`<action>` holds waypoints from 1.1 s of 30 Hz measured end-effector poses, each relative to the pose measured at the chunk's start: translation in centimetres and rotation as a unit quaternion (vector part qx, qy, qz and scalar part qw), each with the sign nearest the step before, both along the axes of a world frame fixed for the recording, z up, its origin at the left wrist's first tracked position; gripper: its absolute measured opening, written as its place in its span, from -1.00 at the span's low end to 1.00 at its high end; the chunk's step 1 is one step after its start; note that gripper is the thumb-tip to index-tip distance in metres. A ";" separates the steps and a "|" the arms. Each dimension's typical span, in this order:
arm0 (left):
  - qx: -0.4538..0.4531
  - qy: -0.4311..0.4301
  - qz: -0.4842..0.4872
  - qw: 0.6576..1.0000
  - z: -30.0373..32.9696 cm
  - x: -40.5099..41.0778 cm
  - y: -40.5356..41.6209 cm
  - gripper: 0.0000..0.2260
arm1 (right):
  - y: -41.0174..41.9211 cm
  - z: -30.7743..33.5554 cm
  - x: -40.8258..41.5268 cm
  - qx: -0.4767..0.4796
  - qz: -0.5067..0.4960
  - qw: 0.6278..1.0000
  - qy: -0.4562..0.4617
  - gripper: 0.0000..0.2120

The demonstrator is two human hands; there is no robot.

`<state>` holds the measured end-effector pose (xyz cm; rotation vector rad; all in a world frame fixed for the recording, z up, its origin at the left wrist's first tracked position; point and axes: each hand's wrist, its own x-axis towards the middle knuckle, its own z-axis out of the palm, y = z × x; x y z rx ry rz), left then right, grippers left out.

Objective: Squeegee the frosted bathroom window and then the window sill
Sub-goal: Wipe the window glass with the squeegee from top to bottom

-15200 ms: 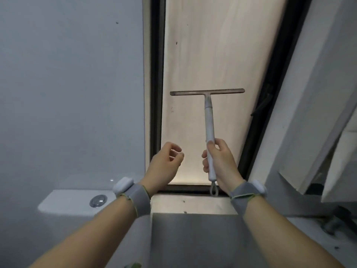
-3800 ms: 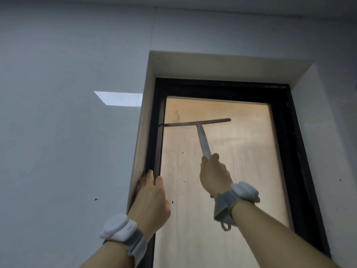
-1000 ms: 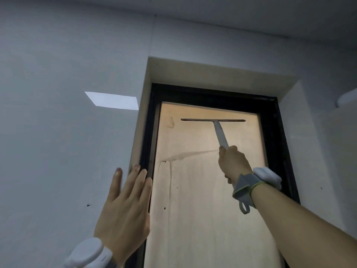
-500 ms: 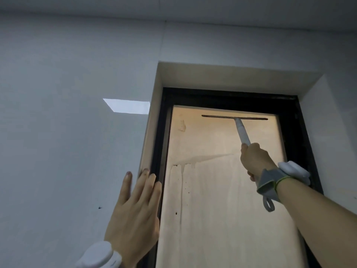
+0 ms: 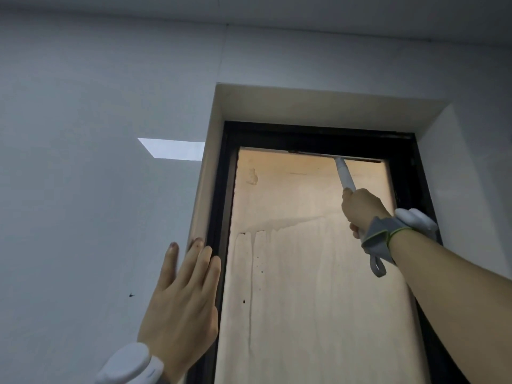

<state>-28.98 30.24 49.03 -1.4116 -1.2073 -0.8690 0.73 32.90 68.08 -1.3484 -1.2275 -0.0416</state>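
- At the top edge of the frosted pane (image 5: 310, 273): the squeegee (image 5: 335, 157), blade level against the glass and touching the black frame (image 5: 221, 217), over the right-hand part of the pane.
- Change: half a second ago the blade sat a little below the frame; a second ago lower again and nearer the middle. It has climbed to the very top and shifted right.
- Right hand (image 5: 360, 209): fist closed round the lower handle, arm reaching up; a grey wrist strap hangs below it.
- Left hand (image 5: 182, 300): fingers spread flat, holding nothing, resting on the wall (image 5: 83, 217) and the edge of the reveal beside the frame, as it did a second ago.
- Glass: a slanted wet line crosses mid-pane with drips running down on the left; a pale smear sits near the top left corner.
- Sill: out of view.
- Meaning, as a judgement: the blade is set for a fresh downward stroke on the right strip. The window stage seems under way, with drips left to clear and the sill yet to do.
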 end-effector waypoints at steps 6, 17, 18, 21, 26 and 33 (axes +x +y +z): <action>-0.001 -0.003 -0.004 1.000 -0.3 0.0 0.0 -0.47 | 0.6 -1.4 0.5 -0.017 -0.017 0.999 -0.021 -0.57; 0.015 -0.009 -0.033 0.999 -0.1 0.3 -0.3 -0.50 | -2.7 -8.4 0.5 -0.094 -0.011 0.994 -0.050 -0.59; 0.016 -0.007 -0.035 0.999 -0.1 0.3 -0.3 -0.51 | -2.7 -8.6 0.3 -0.097 -0.010 0.994 -0.053 -0.59; 0.012 0.011 -0.046 0.999 -0.5 0.6 -0.8 -0.52 | -3.5 -10.0 0.2 -0.111 -0.017 0.992 -0.062 -0.59; -0.014 0.040 -0.035 0.999 -1.7 1.1 -0.8 -0.54 | -4.7 -12.8 0.5 -0.140 -0.017 0.988 -0.061 -0.60; -0.020 0.046 -0.035 0.998 -1.2 0.7 -0.3 -0.57 | -6.2 -11.3 1.5 -0.116 0.048 0.992 0.019 -0.57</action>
